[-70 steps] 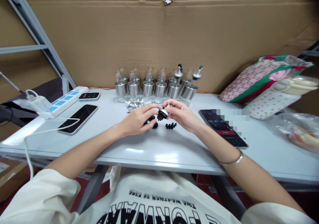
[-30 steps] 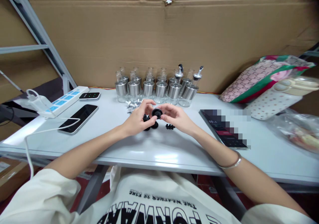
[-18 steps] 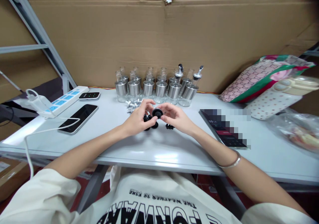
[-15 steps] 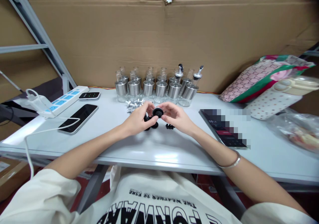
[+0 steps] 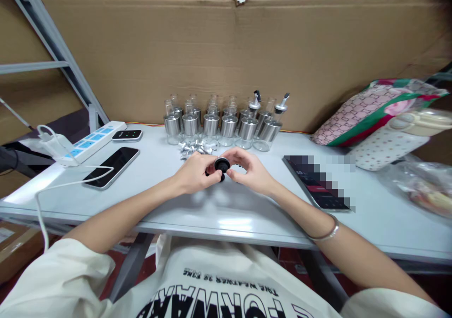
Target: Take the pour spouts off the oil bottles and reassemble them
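Near the middle of the table, my left hand (image 5: 198,173) and my right hand (image 5: 250,171) both grip a round black stopper (image 5: 222,163) with a metallic rim, fingers curled round it from either side. Small black parts lie under and behind my hands, mostly hidden. Just behind my left hand is a pile of silver metal spouts (image 5: 193,148). Farther back stand rows of glass bottles with steel sleeves (image 5: 211,125). Two bottles at the right end carry pourers, one of them (image 5: 281,105) plainly seated in a front bottle's neck.
On the left of the table (image 5: 169,214) are a phone (image 5: 112,168), a power strip (image 5: 95,143) with a white cable, and a small device (image 5: 127,135). To the right lie a tablet (image 5: 318,186), a spotted flask (image 5: 388,141), a patterned bag (image 5: 353,113) and a plastic bag (image 5: 429,193).
The black stopper has shifted slightly down and left between my hands and is tilted differently. My hands have moved slightly with it and now cover more of the small black parts.
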Tool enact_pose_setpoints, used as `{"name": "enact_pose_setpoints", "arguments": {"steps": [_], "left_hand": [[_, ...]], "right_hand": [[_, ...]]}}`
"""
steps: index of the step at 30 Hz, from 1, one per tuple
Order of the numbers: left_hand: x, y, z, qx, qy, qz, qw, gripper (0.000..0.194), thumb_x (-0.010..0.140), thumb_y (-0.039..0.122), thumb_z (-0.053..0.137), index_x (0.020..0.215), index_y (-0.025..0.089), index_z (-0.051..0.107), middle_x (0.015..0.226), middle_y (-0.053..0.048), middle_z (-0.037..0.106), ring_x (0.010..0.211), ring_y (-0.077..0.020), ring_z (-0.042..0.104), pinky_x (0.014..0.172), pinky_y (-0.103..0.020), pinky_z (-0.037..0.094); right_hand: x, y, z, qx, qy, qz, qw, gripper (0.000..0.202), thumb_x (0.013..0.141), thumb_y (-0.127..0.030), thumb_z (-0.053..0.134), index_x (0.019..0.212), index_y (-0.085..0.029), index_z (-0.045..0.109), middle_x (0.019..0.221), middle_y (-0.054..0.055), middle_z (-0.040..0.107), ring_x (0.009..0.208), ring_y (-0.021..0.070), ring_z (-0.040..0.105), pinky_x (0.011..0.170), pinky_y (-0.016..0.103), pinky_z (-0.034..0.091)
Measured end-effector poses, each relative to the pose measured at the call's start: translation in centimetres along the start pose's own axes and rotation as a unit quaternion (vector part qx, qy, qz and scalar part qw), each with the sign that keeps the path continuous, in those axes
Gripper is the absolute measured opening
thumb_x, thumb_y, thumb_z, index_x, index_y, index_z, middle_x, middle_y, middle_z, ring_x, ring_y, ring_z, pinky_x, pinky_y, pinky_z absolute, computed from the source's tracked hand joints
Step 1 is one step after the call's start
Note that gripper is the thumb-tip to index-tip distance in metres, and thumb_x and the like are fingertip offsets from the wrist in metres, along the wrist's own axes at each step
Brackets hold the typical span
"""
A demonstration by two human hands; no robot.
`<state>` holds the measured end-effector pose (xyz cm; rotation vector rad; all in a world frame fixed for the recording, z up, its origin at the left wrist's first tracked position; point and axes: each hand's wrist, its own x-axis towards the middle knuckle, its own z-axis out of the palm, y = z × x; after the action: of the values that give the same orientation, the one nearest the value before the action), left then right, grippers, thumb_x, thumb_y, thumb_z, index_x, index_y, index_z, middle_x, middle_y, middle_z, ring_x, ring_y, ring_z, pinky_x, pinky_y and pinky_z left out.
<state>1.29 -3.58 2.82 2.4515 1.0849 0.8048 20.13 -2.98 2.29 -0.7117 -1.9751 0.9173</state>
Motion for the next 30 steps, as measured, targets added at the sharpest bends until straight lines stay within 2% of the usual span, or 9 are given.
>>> {"name": "enact_pose_setpoints", "arguments": {"steps": [5,9,12,18,30], "left_hand": [[-0.05,0.02,0.08,0.015,-0.006,-0.016,1.000,0.020,0.070,0.035,0.043,0.059,0.018,0.044,0.055,0.003,0.051,0.053,-0.0113,0.044,0.067,-0.027,0.037],[-0.07,0.21,0.14,0.023,-0.018,-0.017,0.999,0.021,0.069,0.034,0.042,0.059,0.017,0.044,0.055,0.003,0.052,0.054,-0.0111,0.045,0.073,-0.030,0.037],[-0.07,0.19,0.23,0.022,-0.023,-0.008,0.999,0.020,0.069,0.034,0.041,0.058,0.017,0.043,0.053,0.004,0.049,0.052,-0.0103,0.042,0.068,-0.027,0.036],[-0.07,-0.11,0.43,0.019,-0.020,0.016,0.999,0.018,0.068,0.031,0.042,0.056,0.017,0.042,0.050,0.004,0.045,0.051,-0.0094,0.039,0.063,-0.025,0.034],[-0.11,0.17,0.35,0.028,-0.028,0.012,0.999,0.018,0.066,0.030,0.041,0.054,0.017,0.041,0.049,0.006,0.045,0.050,-0.0086,0.036,0.074,-0.032,0.033]], "right_hand": [[-0.13,0.09,0.11,-0.024,-0.030,0.000,0.999,0.025,0.070,-0.017,0.057,0.094,-0.020,0.051,0.086,0.002,0.062,0.076,0.0143,0.058,0.075,0.031,0.049],[-0.30,-0.04,0.11,-0.058,-0.051,0.001,0.997,0.026,0.070,-0.016,0.054,0.095,-0.020,0.047,0.078,0.000,0.062,0.074,0.0154,0.059,0.074,0.031,0.047],[-0.42,-0.25,0.06,-0.087,-0.061,0.001,0.994,0.024,0.070,-0.016,0.052,0.093,-0.020,0.045,0.074,-0.001,0.062,0.070,0.0152,0.058,0.071,0.030,0.045],[-0.49,-0.34,-0.01,-0.098,-0.064,0.000,0.993,0.020,0.069,-0.016,0.052,0.088,-0.020,0.045,0.074,-0.001,0.061,0.068,0.0144,0.056,0.067,0.029,0.042],[-0.48,-0.65,-0.04,-0.103,-0.060,0.007,0.993,0.016,0.067,-0.016,0.054,0.081,-0.020,0.047,0.069,-0.003,0.058,0.065,0.0118,0.052,0.065,0.026,0.040]]}}
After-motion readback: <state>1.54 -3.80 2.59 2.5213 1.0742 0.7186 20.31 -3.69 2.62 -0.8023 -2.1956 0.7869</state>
